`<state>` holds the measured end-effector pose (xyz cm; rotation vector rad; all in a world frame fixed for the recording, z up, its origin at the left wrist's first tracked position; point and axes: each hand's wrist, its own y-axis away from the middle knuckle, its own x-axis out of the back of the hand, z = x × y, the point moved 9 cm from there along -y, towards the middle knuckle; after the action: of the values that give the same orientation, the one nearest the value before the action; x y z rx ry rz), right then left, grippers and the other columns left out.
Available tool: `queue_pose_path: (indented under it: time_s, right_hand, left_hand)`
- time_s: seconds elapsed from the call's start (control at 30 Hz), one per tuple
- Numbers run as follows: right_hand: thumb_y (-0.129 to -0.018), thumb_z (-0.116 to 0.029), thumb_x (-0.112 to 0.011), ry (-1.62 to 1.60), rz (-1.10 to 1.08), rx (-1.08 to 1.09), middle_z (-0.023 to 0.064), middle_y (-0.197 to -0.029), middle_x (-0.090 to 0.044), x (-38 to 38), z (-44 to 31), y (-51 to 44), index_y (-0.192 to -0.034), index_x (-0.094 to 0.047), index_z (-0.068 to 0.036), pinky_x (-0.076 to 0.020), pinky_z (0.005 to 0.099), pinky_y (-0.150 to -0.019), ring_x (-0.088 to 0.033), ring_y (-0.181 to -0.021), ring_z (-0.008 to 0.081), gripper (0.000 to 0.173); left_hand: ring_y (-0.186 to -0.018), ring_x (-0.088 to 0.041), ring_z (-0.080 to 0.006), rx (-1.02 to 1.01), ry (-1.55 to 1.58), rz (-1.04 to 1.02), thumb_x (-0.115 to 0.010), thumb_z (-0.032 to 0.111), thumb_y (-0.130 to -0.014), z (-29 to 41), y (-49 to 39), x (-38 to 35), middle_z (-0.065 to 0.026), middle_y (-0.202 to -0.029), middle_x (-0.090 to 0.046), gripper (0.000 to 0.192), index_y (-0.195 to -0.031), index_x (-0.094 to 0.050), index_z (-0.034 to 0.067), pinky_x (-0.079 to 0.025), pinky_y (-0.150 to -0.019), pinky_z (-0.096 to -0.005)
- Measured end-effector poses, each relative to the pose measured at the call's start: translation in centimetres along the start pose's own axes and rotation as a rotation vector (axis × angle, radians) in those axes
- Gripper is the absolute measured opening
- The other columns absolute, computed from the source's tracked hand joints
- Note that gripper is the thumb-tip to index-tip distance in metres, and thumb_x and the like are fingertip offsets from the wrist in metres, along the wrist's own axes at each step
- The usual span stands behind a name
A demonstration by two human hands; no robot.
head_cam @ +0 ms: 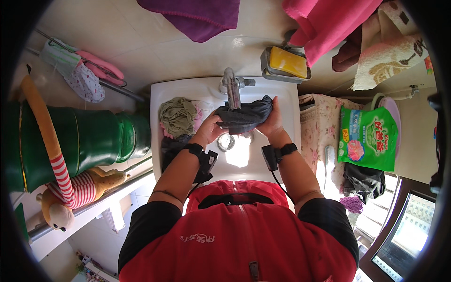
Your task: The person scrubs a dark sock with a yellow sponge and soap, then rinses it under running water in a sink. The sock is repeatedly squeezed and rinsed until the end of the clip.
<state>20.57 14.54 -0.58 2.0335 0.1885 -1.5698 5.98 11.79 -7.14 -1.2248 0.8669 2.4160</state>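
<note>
Both my hands hold a dark grey cloth (243, 118) under the metal faucet (233, 91) of a white sink (282, 165). My left hand (208, 129) grips the cloth's left end. At its right end, my right hand (275, 120) has fingers behind the fabric. The cloth hangs above the metal drain (225, 141). Left in the basin lie a crumpled olive-green cloth (178, 115), a pink and white cloth (200, 112) and dark fabric (172, 151) partly hidden behind my left forearm. Whether water is running cannot be told.
A yellow soap bar (288, 62) rests in a metal soap dish (273, 75) at the sink's back right. Purple (208, 17) and pink towels (327, 28) hang above. A green packet (368, 137) stands right, beside a floral cover (317, 123). Left are a green container (84, 137) and a plush monkey (84, 187).
</note>
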Motion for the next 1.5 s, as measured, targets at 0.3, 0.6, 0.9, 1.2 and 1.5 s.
queue_pose_path:
  time_s: [0.3,0.6,0.9,1.2,1.5]
  right_hand:
    - [-0.081,-0.053,-0.064,0.472,0.615,-0.088,0.0205,-0.142,-0.027,9.4,1.9,0.3,-0.136,-0.030,-0.011,-0.0401,0.0645,-0.090,-0.028,-0.129,0.0461,0.077]
    - [-0.093,-0.035,-0.054,0.604,0.335,0.031,0.0089,-0.089,-0.064,4.6,5.5,-4.5,-0.107,-0.059,-0.001,-0.0508,0.0315,-0.075,-0.062,-0.084,0.0186,0.038]
    - [-0.076,-0.021,-0.075,1.819,-0.044,0.797,0.0140,-0.094,-0.061,-8.6,5.8,0.1,-0.094,-0.060,-0.005,-0.0461,0.0382,-0.078,-0.059,-0.086,0.0323,0.029]
    - [-0.071,-0.025,-0.073,1.640,0.328,0.528,0.0159,-0.095,-0.062,-3.9,1.8,-4.7,-0.098,-0.063,-0.006,-0.0482,0.0400,-0.081,-0.060,-0.092,0.0357,0.035]
    - [-0.081,-0.020,-0.068,1.792,-0.359,0.721,0.0154,-0.106,-0.056,-8.7,7.6,-1.2,-0.098,-0.061,-0.003,-0.0429,0.0369,-0.091,-0.056,-0.102,0.0303,0.025]
  left_hand:
    - [-0.111,-0.054,-0.0275,-0.137,0.144,-0.104,-0.048,0.010,-0.072,3.2,0.9,-1.5,-0.0130,-0.117,-0.059,0.045,-0.116,-0.053,0.001,-0.038,-0.101,-0.0420]
    - [-0.118,-0.049,-0.0358,-0.018,0.263,0.025,-0.049,0.025,-0.078,2.6,2.9,-1.7,-0.0148,-0.128,-0.053,0.051,-0.125,-0.049,0.005,-0.035,-0.100,-0.0605]
    - [-0.110,-0.057,-0.0273,0.003,0.382,-0.084,-0.045,0.070,-0.083,1.3,-0.2,-2.5,-0.0112,-0.118,-0.059,0.072,-0.116,-0.055,0.007,-0.045,-0.096,-0.0456]
    - [-0.109,-0.057,-0.0282,0.249,0.171,0.179,-0.043,0.046,-0.093,-2.0,-1.0,-1.8,-0.0093,-0.120,-0.058,0.045,-0.122,-0.053,0.013,-0.043,-0.091,-0.0577]
    - [-0.105,-0.059,-0.0291,-0.004,0.225,-0.019,-0.042,0.055,-0.092,1.8,-1.5,-2.9,-0.0099,-0.113,-0.061,0.048,-0.117,-0.056,0.016,-0.048,-0.088,-0.0490]
